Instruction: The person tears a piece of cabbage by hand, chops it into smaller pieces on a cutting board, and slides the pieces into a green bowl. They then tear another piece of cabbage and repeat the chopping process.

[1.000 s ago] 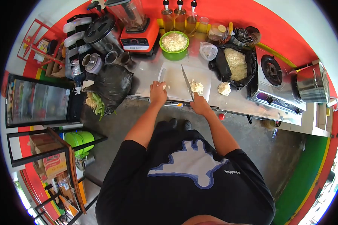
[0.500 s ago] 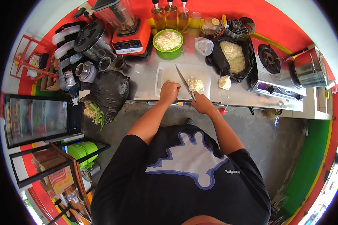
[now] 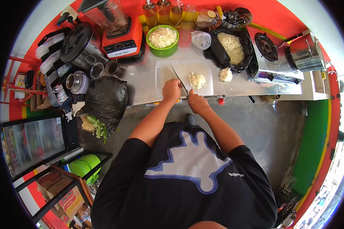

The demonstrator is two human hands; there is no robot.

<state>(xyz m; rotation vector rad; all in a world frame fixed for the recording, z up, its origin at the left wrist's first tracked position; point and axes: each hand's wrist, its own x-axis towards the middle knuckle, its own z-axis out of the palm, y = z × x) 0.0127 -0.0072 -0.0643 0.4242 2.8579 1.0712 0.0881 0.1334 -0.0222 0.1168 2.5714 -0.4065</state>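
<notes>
On the white cutting board (image 3: 163, 69), my right hand (image 3: 198, 102) is closed around the handle of a kitchen knife (image 3: 178, 76), whose blade points away and to the left. My left hand (image 3: 172, 90) is just left of the blade, its fingers curled in and close to the metal; whatever they may hold is hidden. A loose pile of pale, finely cut strips (image 3: 197, 81) lies on the board to the right of the knife. Beyond the board's right edge sits a whitish clump (image 3: 226, 74) on the steel counter.
A green bowl (image 3: 163, 51) heaped with pale shreds stands behind the board, beside a red blender (image 3: 122, 42). A black bag (image 3: 221, 53) with more shreds is at back right, next to a gas stove (image 3: 271, 65). Another black bag (image 3: 107, 97) bulges at the left.
My left hand has come up against the knife blade, and the knife has shifted left, away from the pile. The whole view has also tilted slightly.
</notes>
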